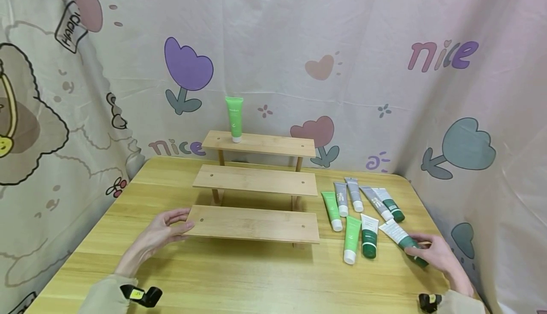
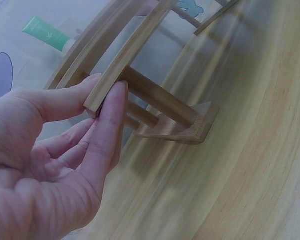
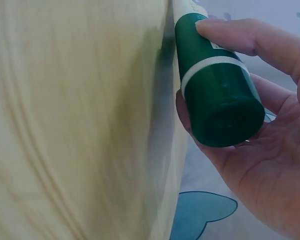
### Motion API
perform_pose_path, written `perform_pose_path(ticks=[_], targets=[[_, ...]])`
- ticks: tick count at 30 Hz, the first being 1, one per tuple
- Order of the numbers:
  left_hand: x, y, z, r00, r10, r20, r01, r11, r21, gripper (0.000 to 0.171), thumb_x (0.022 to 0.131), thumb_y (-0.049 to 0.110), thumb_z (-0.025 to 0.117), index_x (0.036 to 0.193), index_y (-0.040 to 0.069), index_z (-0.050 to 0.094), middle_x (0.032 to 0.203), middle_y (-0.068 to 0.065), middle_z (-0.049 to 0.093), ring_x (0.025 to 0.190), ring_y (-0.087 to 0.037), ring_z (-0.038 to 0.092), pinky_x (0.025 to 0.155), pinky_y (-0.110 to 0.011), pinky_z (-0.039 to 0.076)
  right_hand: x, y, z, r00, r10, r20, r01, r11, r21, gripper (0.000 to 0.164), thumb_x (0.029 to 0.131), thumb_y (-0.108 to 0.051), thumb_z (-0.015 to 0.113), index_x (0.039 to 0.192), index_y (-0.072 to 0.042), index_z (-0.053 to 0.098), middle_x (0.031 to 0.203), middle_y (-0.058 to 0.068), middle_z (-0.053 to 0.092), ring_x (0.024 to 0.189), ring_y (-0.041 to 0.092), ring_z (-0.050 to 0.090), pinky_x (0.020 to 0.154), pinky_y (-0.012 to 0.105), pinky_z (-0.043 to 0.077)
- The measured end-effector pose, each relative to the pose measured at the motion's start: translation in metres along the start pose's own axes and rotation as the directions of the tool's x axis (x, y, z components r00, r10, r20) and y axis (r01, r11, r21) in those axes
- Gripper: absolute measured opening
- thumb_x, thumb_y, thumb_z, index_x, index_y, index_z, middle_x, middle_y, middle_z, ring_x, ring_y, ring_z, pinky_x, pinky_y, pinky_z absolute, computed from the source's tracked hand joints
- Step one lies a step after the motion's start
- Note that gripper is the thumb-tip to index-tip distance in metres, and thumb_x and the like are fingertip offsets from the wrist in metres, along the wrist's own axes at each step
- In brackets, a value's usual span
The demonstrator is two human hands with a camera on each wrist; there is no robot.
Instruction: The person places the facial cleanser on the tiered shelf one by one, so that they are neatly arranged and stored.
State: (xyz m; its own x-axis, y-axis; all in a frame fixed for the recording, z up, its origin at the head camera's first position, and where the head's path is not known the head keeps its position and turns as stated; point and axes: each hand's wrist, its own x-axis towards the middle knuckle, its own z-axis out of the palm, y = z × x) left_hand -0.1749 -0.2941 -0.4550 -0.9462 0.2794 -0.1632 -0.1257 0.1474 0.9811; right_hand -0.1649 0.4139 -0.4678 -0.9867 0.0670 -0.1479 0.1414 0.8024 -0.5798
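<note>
A three-step wooden display shelf (image 1: 254,224) stands on the table. My left hand (image 1: 160,231) pinches the left end of its lowest board; the left wrist view has the thumb on one face of the board (image 2: 135,50) and a finger on the other. On the right, my right hand (image 1: 433,252) holds a white and dark green squeeze tube (image 1: 399,235) by its capped end. Up close in the right wrist view, the thumb lies along the green part of this tube (image 3: 217,100). A light green tube (image 1: 235,118) stands upright on the top board, near its left end.
Several other tubes lie right of the shelf: light green ones (image 1: 352,235), grey ones (image 1: 341,197) and white-and-green ones (image 1: 369,238). Patterned cloth (image 1: 363,90) hangs behind the wooden table (image 1: 265,280) and along both sides.
</note>
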Motion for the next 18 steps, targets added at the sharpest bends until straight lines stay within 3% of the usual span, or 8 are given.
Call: perform_pose_path(ticks=[6,15,18], targets=[[0.0003,-0.0006,-0.0002,1.000,-0.001,0.002,0.001,1.000,-0.001,0.074,0.100,0.012,0.062,0.151,-0.019,0.018,0.120,-0.003,0.054,0.100,-0.005,0.065,0.089,-0.027,0.063,-0.0037,-0.0017,-0.0038,0.998,-0.001,-0.057,0.003,0.999,0.035,0.062,0.084,-0.021,0.079,0.133,0.011,0.057,0.117,0.031,0.065,0.081,0.005,0.054,0.063,0.019,0.049],[-0.0002,-0.0006,0.0008,1.000,-0.006,0.003,0.006,1.000,0.012,0.072,0.101,0.012,0.061,0.151,-0.019,0.018,0.123,-0.005,0.053,0.100,-0.004,0.064,0.088,-0.026,0.063,-0.0063,-0.0046,-0.0091,0.994,-0.049,-0.099,0.048,0.999,-0.013,0.058,0.085,-0.020,0.079,0.131,0.011,0.060,0.118,0.030,0.065,0.085,0.005,0.050,0.067,0.017,0.042],[-0.0003,-0.0009,0.0013,1.000,-0.010,-0.002,0.010,1.000,0.015,0.072,0.101,0.012,0.060,0.151,-0.019,0.018,0.127,-0.011,0.052,0.100,-0.004,0.064,0.088,-0.026,0.063,-0.0081,-0.0047,-0.0101,0.991,-0.076,-0.114,0.075,0.997,-0.016,0.056,0.085,-0.018,0.079,0.130,0.010,0.060,0.119,0.031,0.065,0.084,0.002,0.049,0.067,0.016,0.042]])
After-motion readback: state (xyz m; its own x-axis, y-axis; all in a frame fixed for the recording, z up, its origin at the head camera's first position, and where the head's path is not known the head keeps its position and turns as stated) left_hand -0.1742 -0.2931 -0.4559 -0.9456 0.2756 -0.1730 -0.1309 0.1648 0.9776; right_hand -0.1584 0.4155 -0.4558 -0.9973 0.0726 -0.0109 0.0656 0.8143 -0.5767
